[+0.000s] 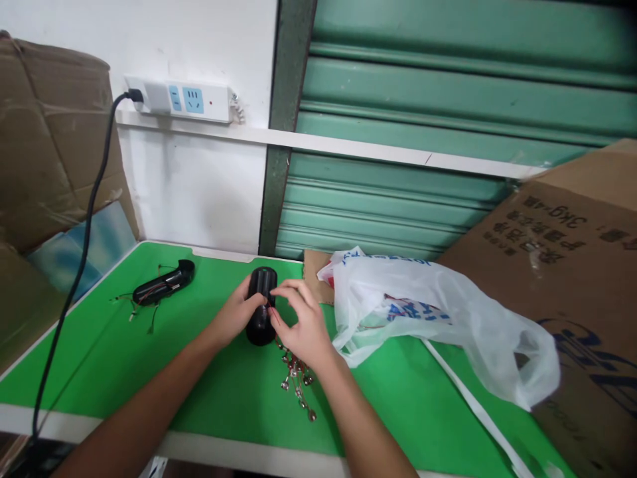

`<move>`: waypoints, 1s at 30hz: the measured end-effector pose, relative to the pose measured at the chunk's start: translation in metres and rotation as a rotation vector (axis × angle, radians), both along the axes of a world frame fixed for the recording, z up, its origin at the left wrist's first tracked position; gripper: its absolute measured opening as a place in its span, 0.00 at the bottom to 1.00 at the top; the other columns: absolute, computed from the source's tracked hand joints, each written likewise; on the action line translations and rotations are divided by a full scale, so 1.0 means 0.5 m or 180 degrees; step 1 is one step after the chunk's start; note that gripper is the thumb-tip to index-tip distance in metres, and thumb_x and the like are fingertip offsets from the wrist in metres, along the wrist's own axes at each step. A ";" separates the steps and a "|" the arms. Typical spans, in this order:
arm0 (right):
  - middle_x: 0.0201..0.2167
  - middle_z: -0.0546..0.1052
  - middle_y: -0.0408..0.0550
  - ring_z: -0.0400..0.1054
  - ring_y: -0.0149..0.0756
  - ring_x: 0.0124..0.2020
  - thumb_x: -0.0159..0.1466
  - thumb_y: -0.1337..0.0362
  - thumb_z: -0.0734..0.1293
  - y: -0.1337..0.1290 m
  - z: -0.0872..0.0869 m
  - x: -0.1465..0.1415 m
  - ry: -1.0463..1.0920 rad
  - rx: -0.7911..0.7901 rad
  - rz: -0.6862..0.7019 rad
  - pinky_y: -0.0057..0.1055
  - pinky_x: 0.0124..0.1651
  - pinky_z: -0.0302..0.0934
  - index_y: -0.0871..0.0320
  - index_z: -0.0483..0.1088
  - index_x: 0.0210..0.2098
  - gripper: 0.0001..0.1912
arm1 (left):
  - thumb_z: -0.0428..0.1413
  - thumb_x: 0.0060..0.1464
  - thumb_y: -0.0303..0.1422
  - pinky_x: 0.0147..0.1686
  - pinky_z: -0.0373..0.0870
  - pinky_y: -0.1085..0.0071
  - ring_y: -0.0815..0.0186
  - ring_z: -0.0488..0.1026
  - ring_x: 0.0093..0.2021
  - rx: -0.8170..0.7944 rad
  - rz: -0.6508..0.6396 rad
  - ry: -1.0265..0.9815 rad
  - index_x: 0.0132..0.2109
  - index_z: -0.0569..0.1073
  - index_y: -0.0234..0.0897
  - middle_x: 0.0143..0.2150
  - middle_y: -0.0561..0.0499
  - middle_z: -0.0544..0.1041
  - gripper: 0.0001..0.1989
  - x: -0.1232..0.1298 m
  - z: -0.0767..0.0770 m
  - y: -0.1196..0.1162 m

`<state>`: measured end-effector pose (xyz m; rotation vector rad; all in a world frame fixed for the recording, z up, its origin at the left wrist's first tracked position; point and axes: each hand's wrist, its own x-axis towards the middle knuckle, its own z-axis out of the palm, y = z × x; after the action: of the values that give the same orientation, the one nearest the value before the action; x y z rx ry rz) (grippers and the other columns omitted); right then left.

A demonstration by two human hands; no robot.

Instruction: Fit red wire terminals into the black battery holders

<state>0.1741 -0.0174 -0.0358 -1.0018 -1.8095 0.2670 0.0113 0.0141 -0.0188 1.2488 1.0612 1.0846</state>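
Note:
A glossy black oblong casing (262,325) stands over the green mat in the middle. My left hand (237,312) grips its left side, the thumb pressed on its face. At its right edge, my right hand (303,323) has thumb and index finger close together on a thin red wire (270,307). Below my right hand lies a bunch of small round silvery parts on red wires (298,382). Farther left rests another black curved casing (164,282) with thin wires and small connectors trailing from it. The inside of the held casing is too small to make out.
A white plastic bag (398,305) with blue print lies right of my hands, beside a large cardboard box (562,265). Another box (54,126) stands at left. A black cable (89,219) drops from the power strip (179,99) across the mat's (209,405) left side.

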 end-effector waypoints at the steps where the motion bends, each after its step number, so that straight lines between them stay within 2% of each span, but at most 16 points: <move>1: 0.44 0.75 0.51 0.72 0.44 0.47 0.65 0.70 0.67 0.000 0.002 0.001 -0.0091 0.0096 0.0024 0.40 0.50 0.69 0.53 0.74 0.45 0.10 | 0.57 0.43 0.33 0.49 0.68 0.63 0.55 0.72 0.46 -0.0052 -0.0004 -0.0007 0.47 0.75 0.37 0.41 0.51 0.78 0.21 0.001 -0.005 0.002; 3: 0.38 0.77 0.48 0.72 0.42 0.42 0.66 0.71 0.67 0.000 0.003 0.001 -0.0240 0.0242 0.0086 0.38 0.47 0.69 0.54 0.75 0.39 0.07 | 0.55 0.43 0.33 0.50 0.67 0.64 0.56 0.72 0.47 -0.0157 -0.0011 -0.0095 0.46 0.75 0.37 0.42 0.51 0.78 0.20 0.003 -0.015 0.004; 5: 0.35 0.77 0.47 0.72 0.40 0.39 0.66 0.73 0.66 0.000 0.003 0.000 -0.0373 0.0323 0.0096 0.37 0.44 0.68 0.54 0.74 0.37 0.07 | 0.55 0.44 0.34 0.51 0.66 0.64 0.56 0.72 0.48 -0.0283 -0.0047 -0.0262 0.44 0.75 0.38 0.42 0.51 0.78 0.17 0.005 -0.023 0.005; 11: 0.36 0.78 0.49 0.72 0.42 0.38 0.68 0.71 0.65 -0.002 -0.001 0.001 -0.0697 0.0417 -0.0051 0.37 0.43 0.67 0.56 0.75 0.39 0.06 | 0.55 0.53 0.39 0.54 0.65 0.64 0.56 0.71 0.56 -0.0520 -0.0229 -0.0745 0.48 0.74 0.40 0.45 0.50 0.78 0.17 0.006 -0.034 0.001; 16: 0.33 0.79 0.47 0.71 0.42 0.36 0.69 0.70 0.65 -0.006 0.001 0.006 -0.1156 0.0559 -0.0161 0.36 0.39 0.65 0.55 0.76 0.38 0.07 | 0.54 0.59 0.41 0.53 0.65 0.65 0.59 0.71 0.50 -0.0506 -0.0177 -0.0593 0.46 0.73 0.40 0.43 0.51 0.75 0.13 0.008 -0.041 0.000; 20: 0.32 0.78 0.48 0.70 0.43 0.36 0.68 0.71 0.65 -0.011 0.003 0.004 -0.1532 0.0482 -0.0290 0.36 0.37 0.62 0.56 0.76 0.37 0.07 | 0.54 0.61 0.43 0.55 0.64 0.65 0.60 0.70 0.50 -0.0365 -0.0170 -0.0435 0.46 0.73 0.40 0.43 0.52 0.74 0.13 0.011 -0.045 -0.001; 23: 0.31 0.77 0.48 0.70 0.42 0.36 0.69 0.71 0.64 -0.011 0.002 0.003 -0.1319 0.0387 -0.0274 0.36 0.38 0.62 0.56 0.74 0.36 0.08 | 0.55 0.60 0.44 0.51 0.65 0.67 0.61 0.70 0.47 -0.0467 -0.0095 -0.0438 0.45 0.73 0.40 0.40 0.53 0.74 0.13 0.010 -0.041 0.000; 27: 0.32 0.78 0.46 0.71 0.40 0.36 0.69 0.70 0.65 -0.001 -0.003 0.006 -0.0502 0.0090 -0.0176 0.36 0.41 0.64 0.55 0.73 0.35 0.07 | 0.57 0.57 0.44 0.40 0.66 0.70 0.63 0.71 0.39 -0.0841 0.0048 -0.0626 0.43 0.71 0.41 0.34 0.56 0.71 0.13 0.007 -0.031 0.004; 30: 0.31 0.79 0.45 0.71 0.40 0.35 0.68 0.69 0.66 0.005 -0.007 0.006 -0.0382 0.0006 -0.0063 0.37 0.41 0.64 0.54 0.74 0.34 0.07 | 0.58 0.56 0.45 0.34 0.64 0.71 0.65 0.69 0.34 -0.1065 0.0025 -0.0792 0.42 0.70 0.41 0.31 0.58 0.70 0.14 0.006 -0.027 0.003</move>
<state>0.1771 -0.0150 -0.0391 -1.0532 -1.9065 0.1966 0.0144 0.0158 -0.0323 0.8217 1.0069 0.9906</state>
